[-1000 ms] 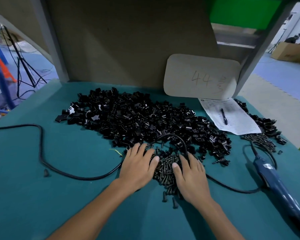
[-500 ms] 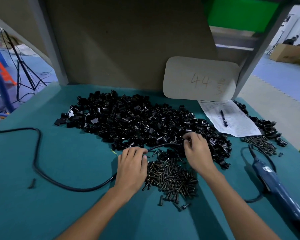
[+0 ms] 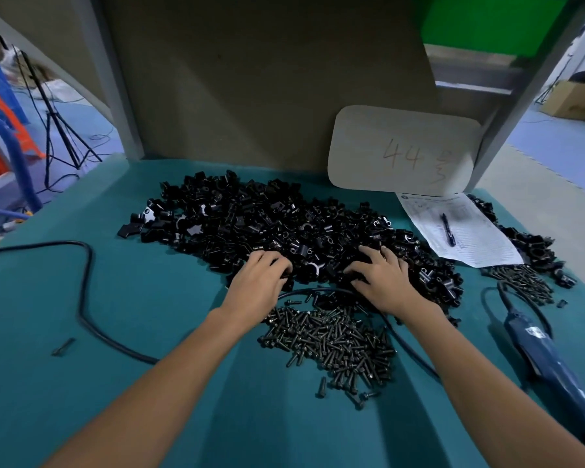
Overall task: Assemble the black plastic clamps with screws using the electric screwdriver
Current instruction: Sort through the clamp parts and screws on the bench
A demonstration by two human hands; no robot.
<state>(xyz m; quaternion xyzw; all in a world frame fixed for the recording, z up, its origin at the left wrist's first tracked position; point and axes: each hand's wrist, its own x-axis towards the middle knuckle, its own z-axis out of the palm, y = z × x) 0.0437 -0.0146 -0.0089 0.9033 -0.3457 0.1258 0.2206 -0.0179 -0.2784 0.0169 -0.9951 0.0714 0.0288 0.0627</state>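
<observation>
A wide heap of black plastic clamps (image 3: 284,224) covers the middle of the teal table. Just in front of it lies a pile of dark screws (image 3: 331,342). My left hand (image 3: 260,282) and my right hand (image 3: 382,282) both rest on the near edge of the clamp heap, fingers curled down among the clamps. The fingertips are buried, so what they hold is hidden. The blue electric screwdriver (image 3: 547,359) lies untouched on the table at the right, apart from both hands.
The screwdriver's black cable (image 3: 85,292) loops across the left of the table and passes under my hands. At the back right are a paper sheet (image 3: 480,244) with a pen (image 3: 448,229), a cardboard sign (image 3: 402,150), more screws (image 3: 520,282) and more clamps (image 3: 534,244). A loose screw (image 3: 63,346) lies at the left.
Both hands left the screw pile and moved forward onto the clamp heap, the right hand first, then the left hand from beside the cable. The view also tilted down.
</observation>
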